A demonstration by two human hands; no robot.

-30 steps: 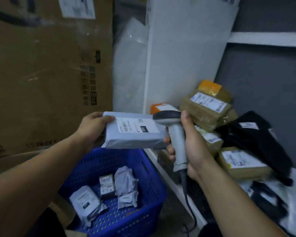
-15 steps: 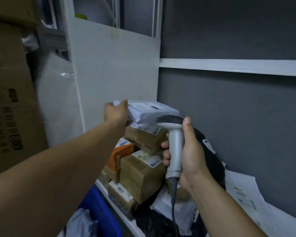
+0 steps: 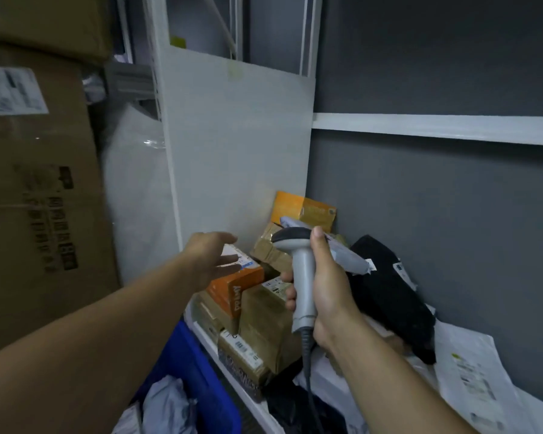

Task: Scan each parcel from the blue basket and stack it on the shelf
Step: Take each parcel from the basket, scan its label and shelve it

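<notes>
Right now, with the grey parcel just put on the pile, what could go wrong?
1. The grey parcel lies tilted across the top of the pile on the shelf, partly hidden by the right hand; it may slide off.
2. The left hand is open and empty, so nothing steadies that parcel.
3. The scanner cable hangs in front of the boxes and could snag one.

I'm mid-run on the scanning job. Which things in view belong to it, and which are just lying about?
Job:
- scanner in the right hand
- grey parcel on the shelf pile
- blue basket with grey bags
- left hand, open and empty
- shelf

Lying about:
- big cardboard boxes
- white panel
- loose papers
</notes>
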